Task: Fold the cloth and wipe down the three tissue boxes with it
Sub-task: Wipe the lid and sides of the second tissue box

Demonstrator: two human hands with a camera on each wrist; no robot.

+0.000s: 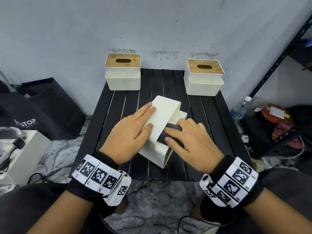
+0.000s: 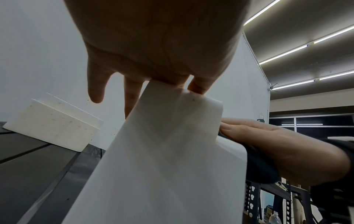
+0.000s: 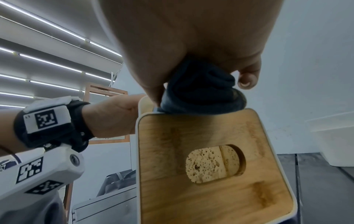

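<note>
Left hand [image 1: 130,132] flat on tipped tissue box [image 1: 164,115]; right hand [image 1: 190,141] presses bunched cloth [image 1: 170,132] against it.

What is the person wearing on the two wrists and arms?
Both hands, left hand and right hand, are bare. Each wrist carries a black band under a ring of white blocks printed with black square codes, plus a white camera housing. Dark sleeves cover the upper forearms.

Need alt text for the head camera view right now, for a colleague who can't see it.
A left hand steadies a cream tissue box tipped on a black slatted table while the right hand presses a dark folded cloth against it. Two upright wooden-lidded boxes stand behind.
</note>
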